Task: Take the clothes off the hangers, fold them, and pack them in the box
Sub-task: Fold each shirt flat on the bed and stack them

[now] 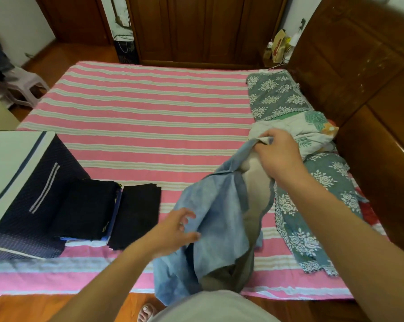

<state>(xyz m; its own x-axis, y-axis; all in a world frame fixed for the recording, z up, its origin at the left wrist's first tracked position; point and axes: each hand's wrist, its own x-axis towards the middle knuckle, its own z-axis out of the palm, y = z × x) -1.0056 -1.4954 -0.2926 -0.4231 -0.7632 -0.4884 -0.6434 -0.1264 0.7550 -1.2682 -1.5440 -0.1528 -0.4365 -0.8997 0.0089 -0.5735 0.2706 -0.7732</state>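
At the bottom centre of the frame, a sandalled foot stands on the wooden floor beside the bed edge. Above it, the left hand reaches to the blue garment, fingers spread and loosely bent, their tips touching the cloth's left edge without a clear grip. The garment hangs lifted over the near right part of the bed, its pale lining showing, its lower end bunched at the bed's near edge. Right of centre, the right hand holds the garment's top, fingers curled and pinching the fabric. At lower left, folded dark clothes lie in stacks on the pink striped sheet, just beside a dark dotted fabric box with a pale lid flap. At the right, floral green pillows and a crumpled printed cloth lie along the wooden headboard. At upper left, a plastic stool stands on the floor.
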